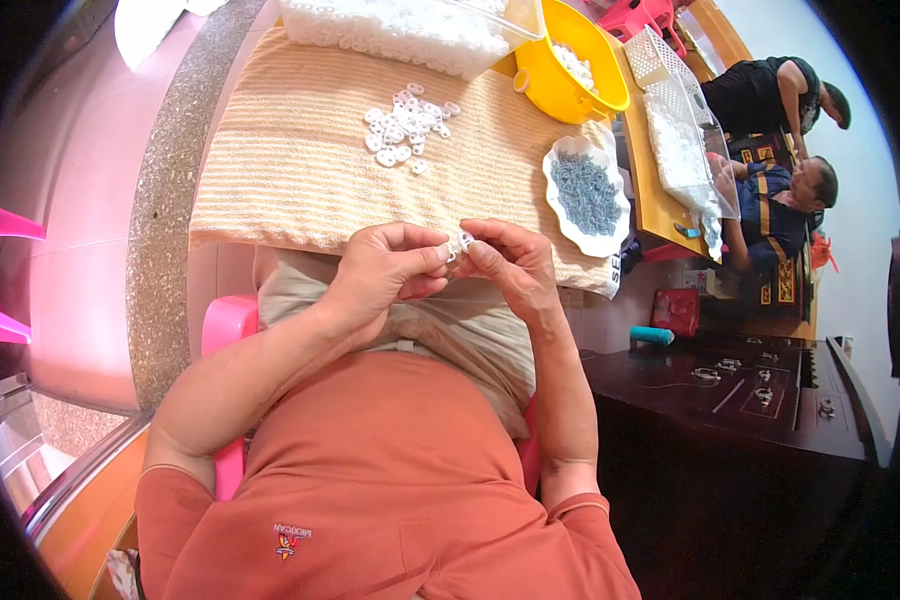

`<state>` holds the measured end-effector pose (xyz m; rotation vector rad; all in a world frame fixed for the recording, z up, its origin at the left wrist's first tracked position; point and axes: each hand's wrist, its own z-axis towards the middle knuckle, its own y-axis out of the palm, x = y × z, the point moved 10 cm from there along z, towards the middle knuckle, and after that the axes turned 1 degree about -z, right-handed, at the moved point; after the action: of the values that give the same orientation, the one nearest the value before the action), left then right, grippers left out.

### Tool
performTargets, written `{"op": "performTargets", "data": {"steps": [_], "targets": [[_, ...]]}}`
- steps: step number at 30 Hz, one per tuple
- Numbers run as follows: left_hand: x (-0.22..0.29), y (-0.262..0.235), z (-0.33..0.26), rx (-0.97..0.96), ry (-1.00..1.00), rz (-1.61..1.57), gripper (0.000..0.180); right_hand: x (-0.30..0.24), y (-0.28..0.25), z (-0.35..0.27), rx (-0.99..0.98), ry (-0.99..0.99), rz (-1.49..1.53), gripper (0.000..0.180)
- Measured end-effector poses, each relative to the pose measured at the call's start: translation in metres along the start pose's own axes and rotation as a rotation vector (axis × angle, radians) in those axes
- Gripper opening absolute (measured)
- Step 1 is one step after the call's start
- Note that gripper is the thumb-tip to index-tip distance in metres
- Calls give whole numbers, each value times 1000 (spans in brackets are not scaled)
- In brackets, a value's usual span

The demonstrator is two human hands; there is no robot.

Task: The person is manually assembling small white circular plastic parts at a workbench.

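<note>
Close to the table's near edge, my right hand pinches a small white plastic piece with a ring-like end between thumb and forefinger. My left hand meets it from the other side, thumb and forefinger pressed together at the piece; what lies between those fingertips is too small to make out. Beyond my hands, a loose pile of similar white plastic pieces is spread on the striped towel. To the right of the pile stands a white scalloped tray holding many small grey-blue parts.
A clear bin full of white pieces and a yellow basin stand at the far side. Two other people are at another table on the right, beside a clear box of white pieces. A dark cabinet stands nearer.
</note>
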<state>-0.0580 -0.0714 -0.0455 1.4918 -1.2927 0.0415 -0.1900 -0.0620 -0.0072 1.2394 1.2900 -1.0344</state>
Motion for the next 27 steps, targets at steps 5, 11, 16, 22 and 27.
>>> {"op": "performTargets", "data": {"steps": [5, 11, 16, 22, 27], "targets": [[-1, 0, 1, -7, -6, -12, 15, -4, 4, 1, -28, -34, -53, 24], [-1, 1, 1, -25, -15, 4, 16, -7, 7, 1, -41, -73, -86, 23], [-1, 0, 1, -16, -28, 7, 15, -6, 11, 1, -54, -73, -60, 23], [1, 1, -1, -8, -27, -7, 13, -2, 10, 2, -54, -47, -57, 23], [3, 2, -1, -7, -22, -25, 13, -2, 13, 3, -71, -3, 21, 25]]}}
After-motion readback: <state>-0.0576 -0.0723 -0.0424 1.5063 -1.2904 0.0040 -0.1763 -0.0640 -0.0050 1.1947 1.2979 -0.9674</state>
